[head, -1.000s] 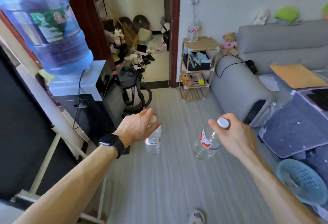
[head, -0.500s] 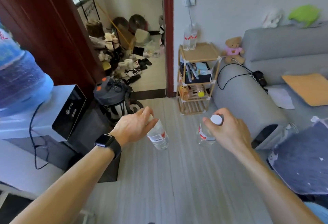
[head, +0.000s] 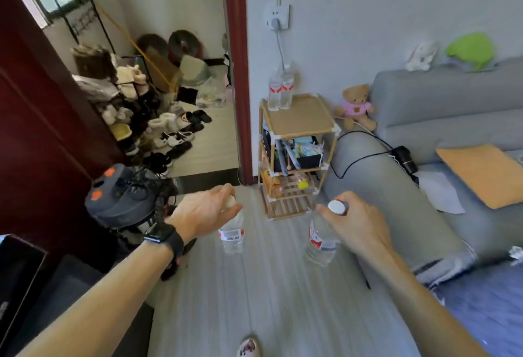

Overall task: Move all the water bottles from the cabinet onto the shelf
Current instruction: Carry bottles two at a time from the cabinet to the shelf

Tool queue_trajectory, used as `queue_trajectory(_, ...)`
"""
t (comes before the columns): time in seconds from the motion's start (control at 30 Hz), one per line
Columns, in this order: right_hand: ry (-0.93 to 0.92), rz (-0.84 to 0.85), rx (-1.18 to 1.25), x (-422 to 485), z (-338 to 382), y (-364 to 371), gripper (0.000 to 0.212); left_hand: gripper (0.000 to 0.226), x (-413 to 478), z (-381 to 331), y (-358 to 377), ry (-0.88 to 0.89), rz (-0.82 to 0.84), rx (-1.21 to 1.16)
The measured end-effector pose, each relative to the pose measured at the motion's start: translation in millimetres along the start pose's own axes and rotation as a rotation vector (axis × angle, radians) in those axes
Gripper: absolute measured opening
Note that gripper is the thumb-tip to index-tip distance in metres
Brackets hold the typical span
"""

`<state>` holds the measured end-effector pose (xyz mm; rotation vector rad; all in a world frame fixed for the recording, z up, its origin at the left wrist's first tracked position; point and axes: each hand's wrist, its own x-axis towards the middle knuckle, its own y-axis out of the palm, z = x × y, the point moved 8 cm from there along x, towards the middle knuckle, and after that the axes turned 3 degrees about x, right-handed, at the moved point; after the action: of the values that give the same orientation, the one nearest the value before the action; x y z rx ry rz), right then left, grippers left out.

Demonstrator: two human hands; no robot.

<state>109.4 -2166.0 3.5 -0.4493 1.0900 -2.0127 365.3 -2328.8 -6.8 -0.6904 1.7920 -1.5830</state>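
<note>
Water bottle (head: 232, 239) is hanging by its neck from the left hand (head: 205, 212), fingers curling over the cap; a second bottle (head: 321, 243) is hanging likewise from the right hand (head: 356, 223). Both are hovering over the floor (head: 268, 314) near the bamboo shelf (head: 304, 116), two bottles (head: 280, 90) standing on top.

Teddy (head: 357, 106) against grey sofa (head: 438, 96); orange cushion (head: 481, 174) on seat; vacuum (head: 124, 195) left; shoes (head: 175, 136) heaped behind.
</note>
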Motion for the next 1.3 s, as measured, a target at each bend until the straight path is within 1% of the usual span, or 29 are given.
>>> queue_trajectory(0.2,0.053,-0.050,0.115,109.1,4.9,-13.8,0.036,0.037,127.4,3.1,-35.7,0.056,-0.046,0.000)
queue_trajectory(0.33,0.050,-0.062,0.115,193.1,2.6,-18.5,0.036,0.036,209.3,8.5,-44.5,0.029,-0.050,-0.066)
queue_trajectory(0.5,0.035,0.015,0.103,293.5,-1.8,-17.5,0.038,0.033,292.1,2.6,-54.8,-0.013,-0.041,-0.062)
queue_trajectory(0.63,0.017,0.043,0.085,363.5,1.2,-23.5,0.038,0.035,351.1,-9.1,-63.2,-0.019,-0.038,-0.034)
queue_trajectory(0.87,0.016,0.052,0.132,464.1,7.2,-25.6,0.034,0.036,444.4,-10.1,-64.8,-0.003,-0.053,-0.065)
queue_trajectory(1.1,0.009,0.072,0.079,558.7,22.0,-3.3,0.039,0.035,549.8,-5.5,-52.2,0.088,0.006,-0.049)
queue_trajectory(1.23,0.035,0.047,0.087,610.5,30.2,-3.7,0.035,0.034,607.6,-13.8,-59.0,0.160,-0.005,-0.055)
queue_trajectory(1.3,0.029,0.050,0.110,634.0,34.9,-2.0,0.034,0.036,635.7,-16.9,-65.8,0.150,-0.033,-0.061)
